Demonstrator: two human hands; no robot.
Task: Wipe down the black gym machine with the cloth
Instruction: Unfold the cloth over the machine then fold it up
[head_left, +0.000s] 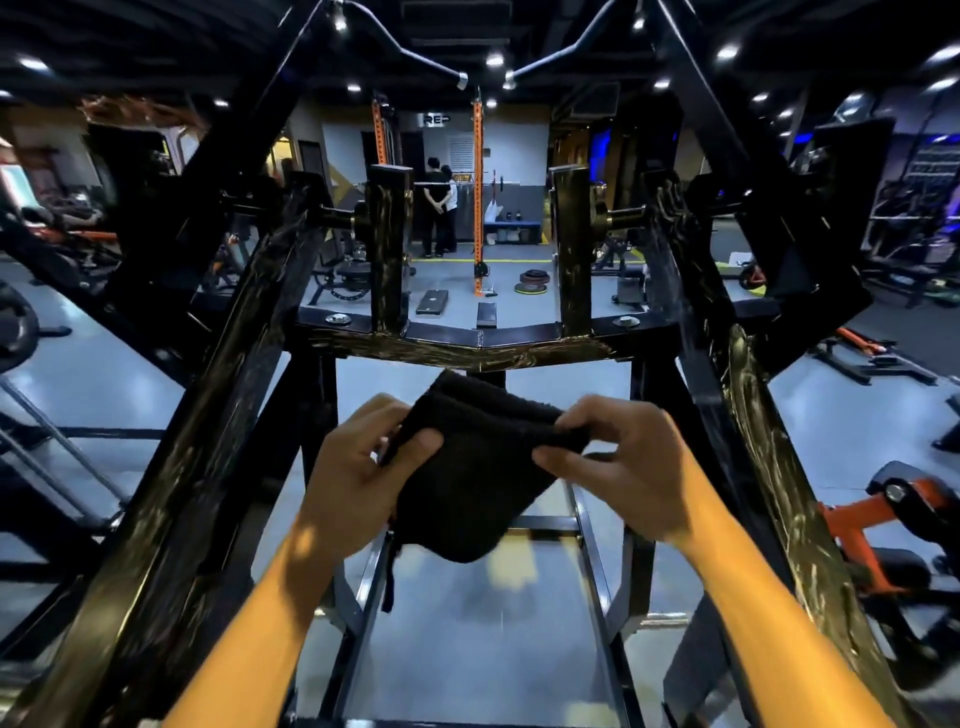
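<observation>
Black cloth (470, 483) hangs between the two hands, in the air in front of the black gym machine (483, 349) and not touching its frame. The left hand (358, 475) pinches the left edge of the cloth, the thumb lying on top and the other fingers curled behind it. The right hand (621, 462) pinches the right upper corner between thumb and curled fingers. The cloth is folded; its lower part sags below the fingers, and a thin strip hangs down under the left hand. Just beyond the fingertips runs the angled cross bar of the machine, with two upright posts (388, 249) above it.
</observation>
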